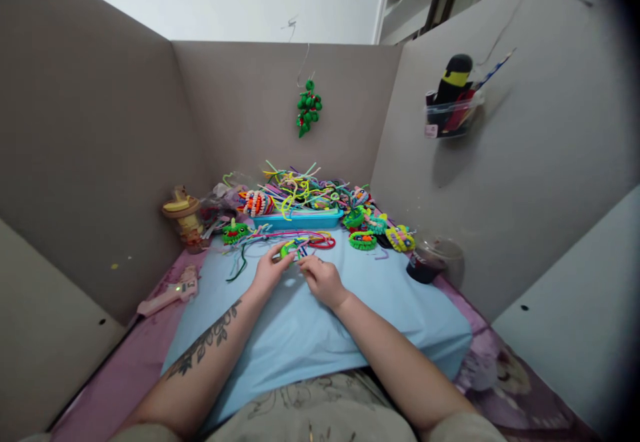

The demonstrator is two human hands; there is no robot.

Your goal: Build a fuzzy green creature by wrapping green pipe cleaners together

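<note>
Blue-draped worktop (310,339); at its back, unused-looking coloured strands (299,191) heap over a blue tray (300,221). Left hand (271,267) and right hand (323,281) pinch closed before it. Fuzzy pieces (363,241) at right look finished; the small green-and-blue piece (285,251) gripped between both hands seems part-made.

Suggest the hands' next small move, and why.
Probably bend the thin blue strand inward with the right hand: the left hand holds the small bright-green craft piece, and the strand shows beside it, close to the right hand.
</note>
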